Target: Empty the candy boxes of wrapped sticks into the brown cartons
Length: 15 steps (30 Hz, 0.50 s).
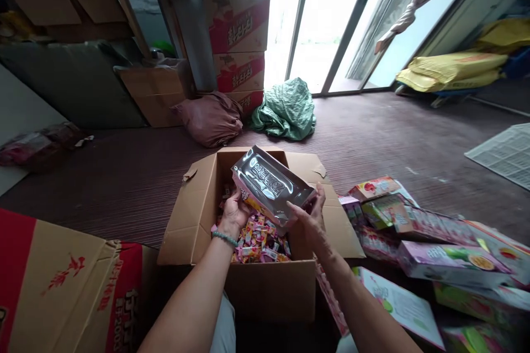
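Note:
Tilted above the open cardboard carton (273, 287) is a dark glossy box (269, 179) with raised lettering on its face and a colourful printed side. My left hand (234, 212), a beaded bracelet at its wrist, grips the box's lower left side. At the right end, my right hand (312, 218) is closed around the corner, thumb on the dark face. Many small wrapped candies (259, 240) lie loose in the carton beneath. The carton's flaps are spread outward. What is inside the dark box is hidden.
Printed candy boxes (451, 259) lie in a heap on the right. A large red and brown carton (53, 281) stands at left. Beyond are a maroon sack (213, 118), a green sack (290, 110), stacked cartons (238, 22) and yellow bags (455, 69) on a trolley.

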### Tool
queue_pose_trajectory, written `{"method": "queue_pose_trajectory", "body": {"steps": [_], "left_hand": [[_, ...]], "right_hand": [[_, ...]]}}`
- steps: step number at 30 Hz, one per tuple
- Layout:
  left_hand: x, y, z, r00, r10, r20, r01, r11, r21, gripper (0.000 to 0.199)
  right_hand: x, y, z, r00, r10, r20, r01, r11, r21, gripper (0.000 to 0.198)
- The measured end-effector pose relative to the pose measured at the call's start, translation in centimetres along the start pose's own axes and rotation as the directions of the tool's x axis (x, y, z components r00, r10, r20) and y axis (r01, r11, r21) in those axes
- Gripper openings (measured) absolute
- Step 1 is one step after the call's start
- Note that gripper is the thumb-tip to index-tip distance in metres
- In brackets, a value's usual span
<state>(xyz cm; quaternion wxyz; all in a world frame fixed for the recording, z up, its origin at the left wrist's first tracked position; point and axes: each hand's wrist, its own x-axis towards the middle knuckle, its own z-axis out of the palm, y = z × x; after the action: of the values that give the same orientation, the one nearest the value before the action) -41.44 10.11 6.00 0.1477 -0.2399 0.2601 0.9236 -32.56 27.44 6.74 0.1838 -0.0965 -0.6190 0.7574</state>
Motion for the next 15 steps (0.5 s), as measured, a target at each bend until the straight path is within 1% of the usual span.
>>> {"method": "queue_pose_trajectory", "body": {"steps": [3,5,7,8,10,11,12,13,14,15], "left_hand": [[-1.1,0.3,0.3,0.999,0.005,0.034,-0.008,0.996,0.086,0.029],[-1.5,0.5,0.5,0.999,0.017,0.028,-0.021,0.989,0.144,0.037],[-1.7,0.7,0.7,1.0,0.02,0.012,-0.022,0.979,0.203,0.043],[-1.7,0.7,0.9,1.0,0.013,-0.001,-0.012,0.972,0.236,0.046],[-1.9,0.6,1.1,0.999,-0.024,-0.039,0.036,0.95,0.311,0.048],[-2.0,0.4,1.2,0.997,-0.054,-0.059,0.071,0.935,0.349,0.048],[-2.1,0.2,1.4,0.994,-0.08,-0.078,0.104,0.917,0.386,0.047],[-2.1,0.0,1.5,0.99,-0.104,-0.093,0.134,0.897,0.422,0.045],[-2.1,-0.3,1.7,0.987,-0.12,-0.107,0.156,0.876,0.456,0.043],[-2.0,-0.7,1.9,0.986,-0.119,-0.118,0.162,0.855,0.493,0.04]], "right_hand": [[0.7,-1.3,-2.1,0.996,-0.086,0.025,0.088,0.987,-0.131,0.124],[1.0,-1.6,-3.1,0.994,-0.104,0.035,0.109,0.978,-0.18,0.123],[1.1,-1.7,-3.9,0.997,-0.07,0.037,0.074,0.987,-0.144,0.116],[1.0,-1.8,-4.4,0.999,-0.036,0.017,0.037,0.994,-0.105,0.111],[0.8,-2.4,-5.7,0.997,0.046,-0.069,-0.046,0.999,-0.003,0.1],[0.7,-2.9,-6.9,0.988,0.084,-0.126,-0.078,0.995,0.056,0.094],[0.5,-3.4,-8.6,0.975,0.115,-0.188,-0.095,0.989,0.112,0.089],[0.2,-4.0,-10.8,0.958,0.137,-0.251,-0.1,0.983,0.156,0.082],[-0.4,-4.6,-13.7,0.934,0.151,-0.324,-0.095,0.979,0.181,0.075],[-1.5,-5.2,-17.1,0.899,0.146,-0.414,-0.077,0.981,0.18,0.066]]}}
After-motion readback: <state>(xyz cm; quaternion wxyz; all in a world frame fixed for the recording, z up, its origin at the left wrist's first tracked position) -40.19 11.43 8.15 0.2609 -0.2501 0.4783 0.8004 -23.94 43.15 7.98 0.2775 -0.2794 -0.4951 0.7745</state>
